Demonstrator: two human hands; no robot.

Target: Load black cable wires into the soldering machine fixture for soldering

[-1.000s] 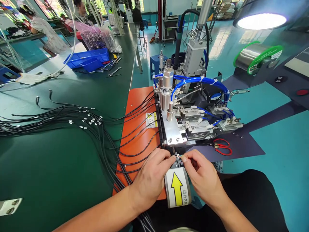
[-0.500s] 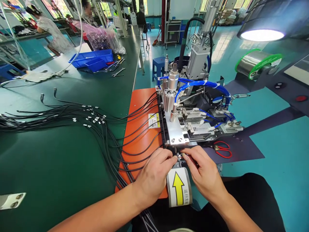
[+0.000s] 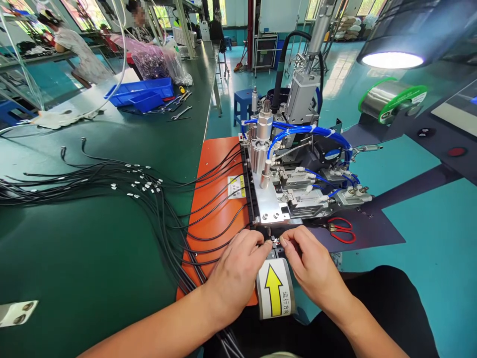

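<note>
At the near end of the bench machine (image 3: 270, 204), my left hand (image 3: 240, 266) is closed, thumb and forefinger pinched at what appears to be the end of a black cable (image 3: 203, 250); most of the grip is hidden under the fingers. My right hand (image 3: 313, 263) faces it, thumb and forefinger pinched on a tiny shiny connector piece (image 3: 276, 242) over the black track. The two sets of fingertips are a small gap apart. Just below them is a white plate (image 3: 275, 288) with a yellow arrow. Several more black cables lie across the orange board (image 3: 216, 159) into the machine's edge.
A bundle of black cables with white tips (image 3: 145, 184) lies on the green table (image 3: 93, 258). Red-handled scissors (image 3: 342, 230) rest right of the machine. A solder wire spool (image 3: 389, 99) and a lamp (image 3: 395, 49) stand beyond. Blue bins (image 3: 149, 92) and wrenches (image 3: 182, 113) lie farther back.
The right fingers have shifted slightly, and the shiny piece between the fingertips shows more clearly. My left hand stays almost in place. The whole view has moved a little.
</note>
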